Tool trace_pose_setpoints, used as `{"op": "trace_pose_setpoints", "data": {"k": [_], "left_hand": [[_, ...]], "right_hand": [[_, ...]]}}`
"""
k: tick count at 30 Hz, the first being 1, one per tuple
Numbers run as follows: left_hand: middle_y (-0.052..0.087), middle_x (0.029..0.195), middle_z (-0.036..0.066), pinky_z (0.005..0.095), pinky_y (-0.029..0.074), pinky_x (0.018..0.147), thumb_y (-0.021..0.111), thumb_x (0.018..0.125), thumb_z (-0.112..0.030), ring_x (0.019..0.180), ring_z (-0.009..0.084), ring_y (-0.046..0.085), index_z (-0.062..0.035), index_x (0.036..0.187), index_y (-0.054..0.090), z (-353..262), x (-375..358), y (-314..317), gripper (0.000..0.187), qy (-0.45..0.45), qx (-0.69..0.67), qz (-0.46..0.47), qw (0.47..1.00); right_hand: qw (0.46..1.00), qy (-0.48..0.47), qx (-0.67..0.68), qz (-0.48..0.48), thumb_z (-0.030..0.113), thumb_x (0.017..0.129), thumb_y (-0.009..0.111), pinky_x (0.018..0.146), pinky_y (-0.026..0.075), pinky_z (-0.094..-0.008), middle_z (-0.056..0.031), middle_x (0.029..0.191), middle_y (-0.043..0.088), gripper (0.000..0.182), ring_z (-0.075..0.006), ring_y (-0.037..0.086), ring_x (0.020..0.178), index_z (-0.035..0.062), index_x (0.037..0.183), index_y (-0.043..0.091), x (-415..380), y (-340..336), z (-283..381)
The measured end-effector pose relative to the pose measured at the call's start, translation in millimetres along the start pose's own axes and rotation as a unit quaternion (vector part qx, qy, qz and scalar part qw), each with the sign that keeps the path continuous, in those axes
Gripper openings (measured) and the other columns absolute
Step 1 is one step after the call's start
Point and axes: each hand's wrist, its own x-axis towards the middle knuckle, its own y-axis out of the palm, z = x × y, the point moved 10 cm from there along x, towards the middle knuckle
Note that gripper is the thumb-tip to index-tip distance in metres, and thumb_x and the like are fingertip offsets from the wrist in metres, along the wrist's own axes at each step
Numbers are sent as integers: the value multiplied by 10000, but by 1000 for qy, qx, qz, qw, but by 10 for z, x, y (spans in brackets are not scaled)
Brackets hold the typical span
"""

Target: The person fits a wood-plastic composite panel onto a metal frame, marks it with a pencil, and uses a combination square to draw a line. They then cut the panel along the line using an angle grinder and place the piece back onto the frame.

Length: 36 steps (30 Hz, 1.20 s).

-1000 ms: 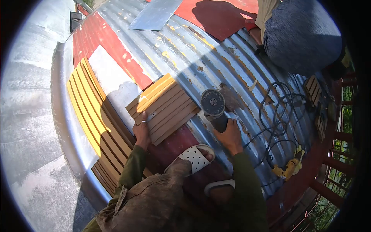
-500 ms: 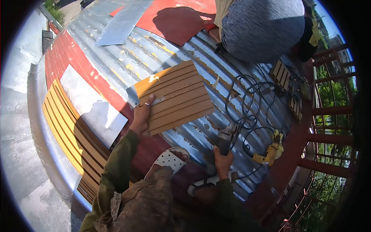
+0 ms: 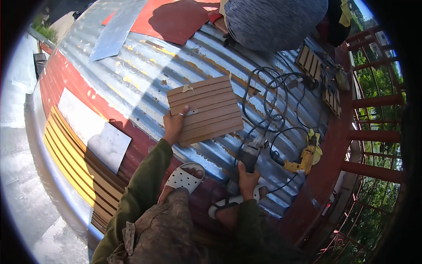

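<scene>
My left hand grips the left edge of a brown grooved panel, its thumb on the top face and its other fingers hidden beneath. A torn light patch marks the panel's upper left part. Lower right of the panel, my right hand is wrapped round the body of a dark angle grinder, whose metal head points up and away from me. The grinder is close to the panel's lower right corner, with a small gap between them. Black cable lies in loops beyond the grinder.
Corrugated metal sheeting lies underfoot. A yellow drill rests at right beside red railings. Long brown grooved panels and a pale sheet lie at left. Another person bends over at the top, near small slatted pieces.
The view has shifted, so the surroundings appear further left. My left hand has turned the panel slightly, and it now lies out of the sunlight. Both hands keep their holds.
</scene>
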Motion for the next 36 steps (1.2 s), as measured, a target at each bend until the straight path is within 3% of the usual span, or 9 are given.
{"op": "trace_pose_setpoints", "data": {"k": [4, 5, 10, 16, 22, 26, 28, 33, 36], "left_hand": [[690, 1034, 267, 400, 568, 827, 821, 730, -644, 984, 331, 703, 118, 1117, 611, -358, 12, -258, 880, -9, 309, -71, 948], [692, 1044, 301, 431, 546, 881, 780, 709, -720, 1029, 398, 689, 92, 1079, 642, -583, -38, -279, 903, 64, 347, -103, 930], [700, 1071, 293, 489, 511, 938, 674, 755, -778, 1074, 439, 667, 16, 1057, 707, -758, -23, -223, 850, 50, 499, -67, 862], [719, 977, 270, 487, 518, 903, 664, 792, -749, 1011, 442, 685, 20, 971, 716, -544, 42, -334, 791, 74, 474, -52, 876], [699, 922, 291, 475, 527, 793, 697, 861, -619, 929, 437, 693, 49, 975, 649, -372, -21, -328, 679, 191, 377, 10, 906], [703, 953, 277, 479, 528, 835, 716, 853, -606, 956, 430, 695, 78, 1017, 630, -319, -127, -328, 709, 116, 362, 41, 924], [706, 942, 281, 450, 577, 753, 736, 852, -571, 897, 382, 724, 106, 1077, 579, -281, -167, -324, 730, 165, 314, 31, 935], [690, 948, 316, 394, 606, 561, 778, 831, -531, 785, 341, 741, 109, 1172, 486, -169, -263, -365, 782, 110, 240, 11, 964], [685, 963, 316, 382, 604, 515, 798, 820, -512, 757, 328, 742, 101, 1195, 465, -97, -238, -382, 792, 89, 215, 13, 972]], "right_hand": [[996, 27, -78, -12, 326, 776, 835, 757, 543, -398, -167, 870, 735, 427, -246, 714, 790, -47, 946, 715, -38, -4, 224], [997, 35, -73, -21, 326, 776, 835, 757, 543, -398, -167, 870, 735, 427, -246, 714, 790, -47, 946, 715, -43, 8, 228], [988, 55, -136, -39, 384, 723, 838, 760, 545, -460, -242, 890, 719, 508, -385, 716, 828, -63, 915, 694, -66, 124, 159], [984, 43, -161, -62, 373, 710, 839, 846, 518, -495, -296, 993, 669, 611, -449, 667, 942, -115, 1014, 633, -92, 235, 88], [984, 57, -163, -41, 389, 706, 842, 865, 512, -500, -306, 1019, 661, 646, -459, 656, 969, -119, 1038, 617, -25, 207, 115], [984, 80, -159, -27, 418, 710, 834, 863, 509, -503, -310, 1027, 660, 669, -456, 657, 977, -117, 1047, 613, -23, 203, 132], [981, 68, -179, -32, 436, 714, 830, 851, 519, -483, -289, 1017, 681, 652, -430, 677, 962, -95, 1037, 633, -6, 198, 95], [977, 67, -200, -26, 446, 727, 824, 846, 528, -460, -261, 1021, 703, 633, -395, 696, 965, -74, 1046, 655, 16, 206, 57], [981, 74, -177, -15, 467, 703, 821, 890, 501, -505, -327, 1060, 654, 718, -466, 650, 1008, -118, 1060, 609, 27, 236, 46]]}}
